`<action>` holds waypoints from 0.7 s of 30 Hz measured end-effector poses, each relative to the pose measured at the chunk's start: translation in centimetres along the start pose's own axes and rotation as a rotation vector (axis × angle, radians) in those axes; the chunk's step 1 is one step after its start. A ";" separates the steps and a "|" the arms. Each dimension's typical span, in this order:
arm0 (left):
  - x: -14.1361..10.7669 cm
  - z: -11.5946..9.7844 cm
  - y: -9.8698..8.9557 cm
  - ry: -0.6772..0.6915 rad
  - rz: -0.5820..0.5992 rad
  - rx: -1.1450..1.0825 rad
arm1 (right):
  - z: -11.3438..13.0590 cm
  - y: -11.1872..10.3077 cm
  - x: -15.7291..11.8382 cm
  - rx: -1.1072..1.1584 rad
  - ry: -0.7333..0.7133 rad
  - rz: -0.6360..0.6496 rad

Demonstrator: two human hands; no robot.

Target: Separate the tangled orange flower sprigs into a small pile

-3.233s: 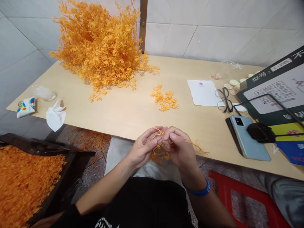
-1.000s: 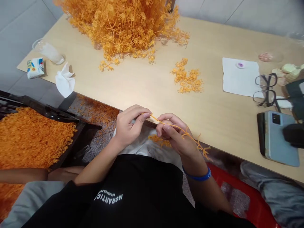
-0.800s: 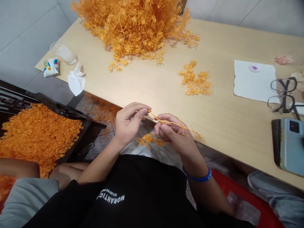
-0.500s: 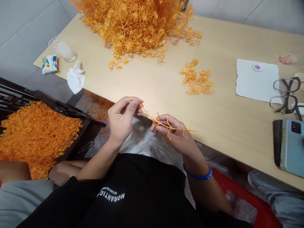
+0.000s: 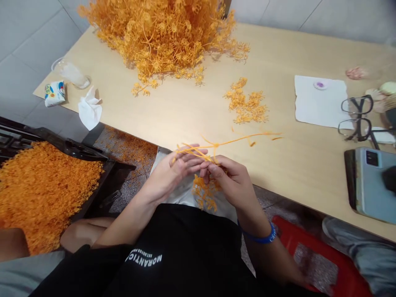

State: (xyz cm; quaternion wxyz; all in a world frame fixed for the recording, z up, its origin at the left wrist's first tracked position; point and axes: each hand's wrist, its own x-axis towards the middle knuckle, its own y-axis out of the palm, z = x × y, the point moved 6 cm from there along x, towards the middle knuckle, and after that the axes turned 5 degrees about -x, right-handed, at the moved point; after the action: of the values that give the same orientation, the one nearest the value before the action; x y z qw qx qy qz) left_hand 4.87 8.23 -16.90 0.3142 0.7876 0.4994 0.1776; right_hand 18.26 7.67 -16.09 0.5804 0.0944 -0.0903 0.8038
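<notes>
Both hands are at the front edge of the table. My right hand [image 5: 227, 175] is closed, thumb against fingers, on orange plastic flower sprigs [image 5: 206, 192] that hang below it over my lap. A thin, bare orange branched stem [image 5: 233, 141] stretches above my hands, its far end reaching right over the table. My left hand [image 5: 170, 173] has its fingers stretched out, and the stem's near end crosses over them. I cannot tell whether the stem rests on those fingers or is in the air. Small orange pieces near the stem are blurred.
A big heap of orange plastic flowers [image 5: 161, 37] stands at the back. A small cluster of sprigs [image 5: 247, 101] lies mid-table. Glasses [image 5: 355, 117], white paper [image 5: 320, 105] and a phone [image 5: 371, 185] are right; a tissue [image 5: 89, 109] left. Orange pieces [image 5: 46, 189] fill a chair beside me.
My left hand has released its pinch and spread its fingers. The bare stem has shifted up and right. Flower sprigs now hang from my right hand. The view has moved slightly right.
</notes>
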 end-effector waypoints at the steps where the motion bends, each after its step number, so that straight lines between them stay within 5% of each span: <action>1: -0.2 0.2 0.6 0.022 0.076 0.083 | 0.2 0.0 -0.1 -0.004 -0.012 -0.010; 3: -0.1 0.3 1.4 0.096 0.149 0.237 | 0.3 0.3 -0.1 -0.019 0.001 0.003; 6: 0.8 0.3 1.7 0.149 0.072 0.300 | 0.0 1.3 0.0 -0.019 0.069 0.053; 15: 2.4 -0.7 1.2 0.010 -0.332 -0.480 | -0.6 3.9 -1.2 -0.172 0.079 0.012; 18: 2.4 -1.6 1.3 -0.044 -0.361 -0.431 | -0.4 4.3 -1.2 -0.257 0.057 0.002; 21: 2.7 -3.0 -0.5 -0.028 -0.391 -0.149 | 0.5 4.5 -0.8 -0.459 -0.041 0.006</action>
State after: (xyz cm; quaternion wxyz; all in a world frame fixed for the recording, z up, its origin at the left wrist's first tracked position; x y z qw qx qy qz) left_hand 3.94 11.80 -15.14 0.4069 0.6526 0.6240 0.1386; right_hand 14.28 5.39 -16.02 0.5822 -0.0241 -0.2829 0.7619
